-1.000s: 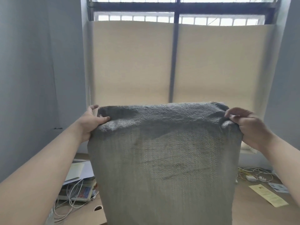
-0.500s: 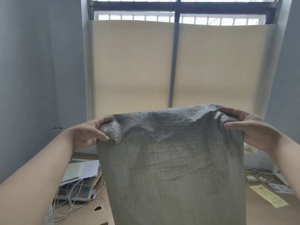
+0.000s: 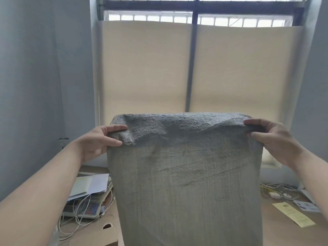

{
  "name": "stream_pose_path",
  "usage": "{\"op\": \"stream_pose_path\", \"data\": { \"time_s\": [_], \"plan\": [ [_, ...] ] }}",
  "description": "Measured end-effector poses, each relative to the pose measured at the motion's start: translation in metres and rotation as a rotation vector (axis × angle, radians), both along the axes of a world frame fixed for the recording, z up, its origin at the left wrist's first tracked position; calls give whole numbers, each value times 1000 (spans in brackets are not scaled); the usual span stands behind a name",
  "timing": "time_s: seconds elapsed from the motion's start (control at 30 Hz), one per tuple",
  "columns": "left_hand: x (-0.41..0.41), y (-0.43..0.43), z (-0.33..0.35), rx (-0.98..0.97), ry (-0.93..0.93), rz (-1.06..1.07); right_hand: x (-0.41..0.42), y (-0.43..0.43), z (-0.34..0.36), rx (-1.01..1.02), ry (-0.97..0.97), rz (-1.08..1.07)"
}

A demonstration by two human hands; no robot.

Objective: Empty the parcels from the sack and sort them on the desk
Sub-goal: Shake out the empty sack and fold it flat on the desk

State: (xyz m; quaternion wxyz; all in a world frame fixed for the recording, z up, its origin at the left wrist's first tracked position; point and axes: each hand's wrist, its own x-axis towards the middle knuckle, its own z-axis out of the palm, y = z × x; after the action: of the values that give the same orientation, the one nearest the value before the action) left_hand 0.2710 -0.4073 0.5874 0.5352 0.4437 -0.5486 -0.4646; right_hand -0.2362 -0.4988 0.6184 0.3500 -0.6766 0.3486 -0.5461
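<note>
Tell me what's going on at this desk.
A person is holding a grey woven sack up in front of them above the desk. The left hand grips its upper left corner and the right hand its upper right corner, fingers curled into the fabric. The sack hangs straight down and hides the middle of the desk. No parcels are in view. Papers lie on the left and a yellow slip on the right.

Grey woven sack (image 3: 186,174) between both hands (corners pinched), above desk (image 3: 276,228)
</note>
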Motion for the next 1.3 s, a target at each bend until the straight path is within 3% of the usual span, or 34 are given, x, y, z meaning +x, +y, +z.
{"op": "stream_pose_path", "data": {
  "time_s": [0.17, 0.4, 0.53, 0.7, 1.0, 1.13, 1.3],
  "plan": [
    [-1, 6, 1, -21, 22, -55, -3, -5, -4, -44, 52, -67],
    [-6, 17, 3, 193, -162, -166, -3, -9, -9, -79, 53, -139],
    [-8, 18, 7, 168, -326, -85, -3, -11, -10, -76, 83, -167],
    [-13, 18, 8, -38, -353, 138, -9, -15, -12, -62, 67, -211],
    [-24, 6, 9, -409, -139, 427, -14, -5, -12, -3, -77, -71],
    [-27, 5, 13, -453, -45, 392, -14, -3, -12, 37, -206, -21],
    [-35, -1, 11, -501, 81, 420, -10, 1, -13, -64, -194, -129]
  ]
}}
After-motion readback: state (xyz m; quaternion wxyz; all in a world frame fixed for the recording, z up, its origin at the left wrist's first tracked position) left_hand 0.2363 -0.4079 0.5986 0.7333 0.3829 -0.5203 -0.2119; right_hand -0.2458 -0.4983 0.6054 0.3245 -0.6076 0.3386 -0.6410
